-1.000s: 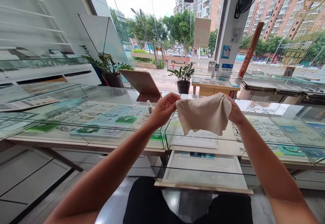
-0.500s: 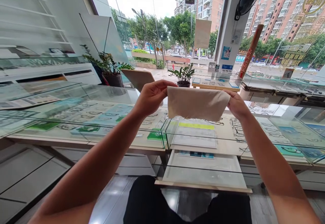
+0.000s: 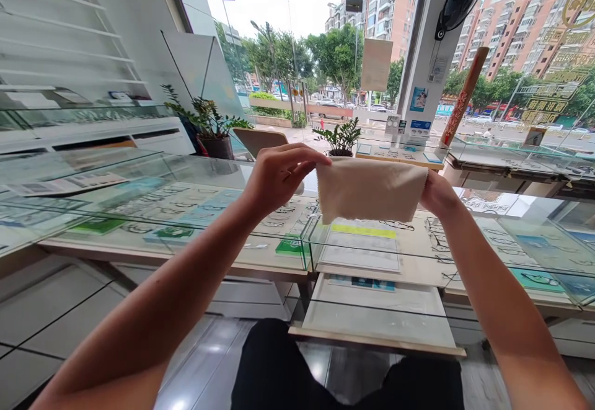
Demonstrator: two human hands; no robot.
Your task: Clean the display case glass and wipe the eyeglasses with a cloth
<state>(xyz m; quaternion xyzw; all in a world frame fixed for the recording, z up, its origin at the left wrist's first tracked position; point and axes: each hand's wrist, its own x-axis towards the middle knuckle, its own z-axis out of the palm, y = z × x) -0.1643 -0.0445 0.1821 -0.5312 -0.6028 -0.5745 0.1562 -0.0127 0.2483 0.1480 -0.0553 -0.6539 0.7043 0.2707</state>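
Note:
A beige cloth (image 3: 372, 190) with zigzag-cut edges hangs between my two hands above the glass counter. My left hand (image 3: 281, 174) pinches its upper left part, the fingertips reaching over the top edge. At the other end my right hand (image 3: 437, 193) grips the upper right corner; the cloth partly hides those fingers. Beneath, inside the glass case (image 3: 344, 261), lie a white sheet with a yellow-green band (image 3: 362, 231) and rows of eyeglasses (image 3: 437, 236).
Below the counter a white drawer (image 3: 379, 320) stands pulled out over my knees. Green boxes (image 3: 290, 244) and more glasses fill the left case. Potted plants (image 3: 339, 137) stand beyond the counter, by the window. A black fan (image 3: 460, 0) hangs on the pillar.
The left hand has shifted its grip inward along the cloth's top edge, its fingers now reaching farther over it. The right hand still holds its corner. The view has turned slightly left.

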